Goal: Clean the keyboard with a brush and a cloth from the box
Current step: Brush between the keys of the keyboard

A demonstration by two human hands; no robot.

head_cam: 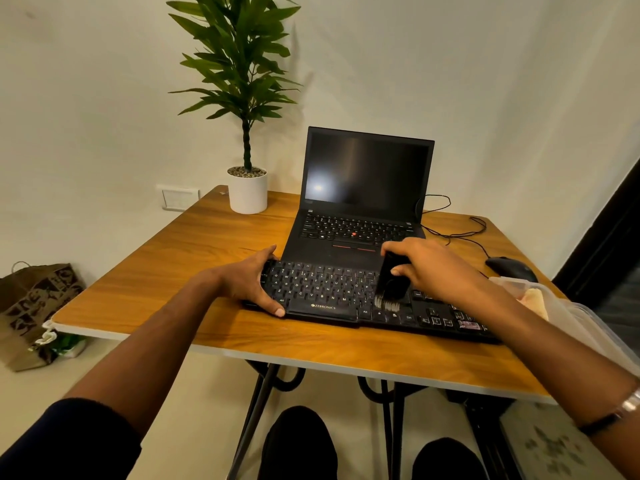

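Black brush (390, 285) pinched in right hand (429, 268) fingers, bristles on keyboard (332, 292); left hand (252, 284) grips its end.

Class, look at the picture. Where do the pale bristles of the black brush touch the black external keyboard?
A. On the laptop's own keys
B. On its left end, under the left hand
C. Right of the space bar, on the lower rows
C: the right hand holds the black brush, whose pale bristles meet the black external keyboard just right of the space bar.
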